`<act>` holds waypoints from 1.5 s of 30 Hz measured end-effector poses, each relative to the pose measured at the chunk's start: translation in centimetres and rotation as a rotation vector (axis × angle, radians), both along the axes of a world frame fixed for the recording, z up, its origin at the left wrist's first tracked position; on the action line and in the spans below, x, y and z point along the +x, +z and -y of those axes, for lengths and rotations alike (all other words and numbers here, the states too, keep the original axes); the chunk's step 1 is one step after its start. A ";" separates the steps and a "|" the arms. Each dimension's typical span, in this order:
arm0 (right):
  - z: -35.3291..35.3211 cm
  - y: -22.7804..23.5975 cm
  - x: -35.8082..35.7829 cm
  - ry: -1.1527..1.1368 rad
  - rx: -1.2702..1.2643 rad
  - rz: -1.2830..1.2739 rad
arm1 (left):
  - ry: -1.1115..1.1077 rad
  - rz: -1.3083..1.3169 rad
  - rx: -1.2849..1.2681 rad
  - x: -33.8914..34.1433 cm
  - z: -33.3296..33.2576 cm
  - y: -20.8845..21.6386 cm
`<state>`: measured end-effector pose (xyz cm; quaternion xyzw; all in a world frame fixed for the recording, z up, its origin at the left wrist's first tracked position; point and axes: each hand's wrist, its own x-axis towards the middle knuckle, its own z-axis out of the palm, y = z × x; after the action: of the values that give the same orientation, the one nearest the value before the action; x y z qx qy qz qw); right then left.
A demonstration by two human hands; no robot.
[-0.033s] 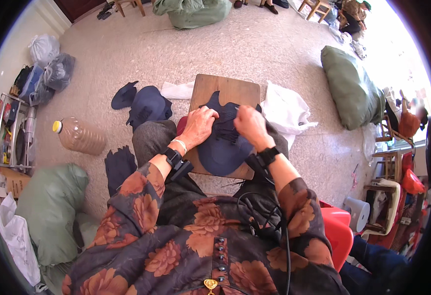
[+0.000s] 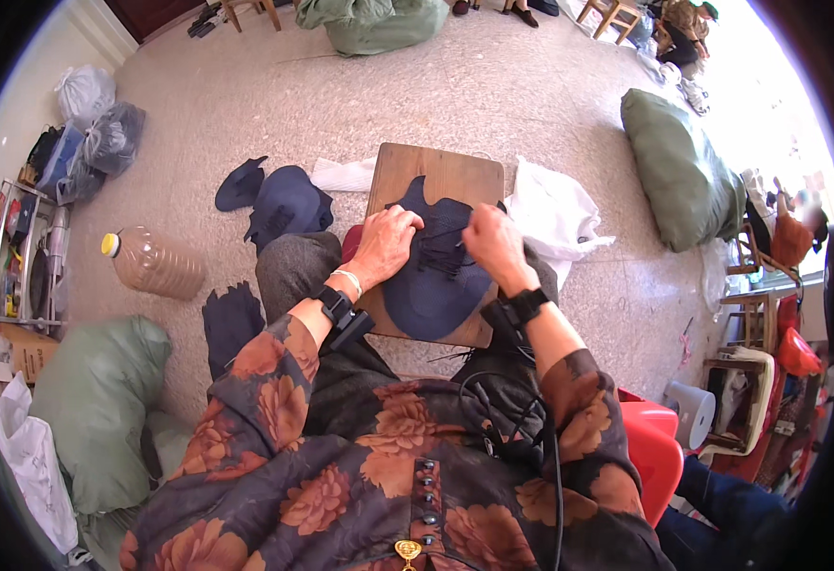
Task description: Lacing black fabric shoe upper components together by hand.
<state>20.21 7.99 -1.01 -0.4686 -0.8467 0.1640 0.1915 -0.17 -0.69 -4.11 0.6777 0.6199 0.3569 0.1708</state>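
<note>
Navy cap [image 2: 436, 303]: at the centre of the frame on a wooden board [image 2: 439, 162], its rounded side toward the lower edge, jagged dark fabric [image 2: 428, 211] spread above it.
Left hand [image 2: 386, 246]: over the fabric's left side, fingers bent and close together, tips at the cloth; whether they pinch it cannot be told.
Right hand [image 2: 497, 246]: at the fabric's right side, fingers folded inward into a loose fist; what it grips, if anything, cannot be told.
Wrists: black straps on both, plus a pale bracelet [image 2: 347, 278] on the left one.
Beside the board: crumpled white cloth [image 2: 552, 209] on its right; navy cap pieces [image 2: 286, 202] on the floor, left of centre.
Frame left: clear plastic jug [image 2: 158, 264] with a yellow lid, well apart from the board; stuffed green sack [image 2: 103, 409] at lower left.
Frame right: another green sack [image 2: 681, 171] at upper right; red plastic chair [image 2: 653, 447] at lower right.
Upper right corner: a seated person [image 2: 685, 33].
</note>
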 end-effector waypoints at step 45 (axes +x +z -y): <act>4.0 -2.2 2.6 -0.049 0.038 -0.323 | 0.040 -0.006 -0.101 1.1 -1.4 1.4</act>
<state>22.79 3.95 -3.24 -0.4530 -0.7960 0.2164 0.3381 0.88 0.69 -2.66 0.6565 0.6511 0.3265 0.1960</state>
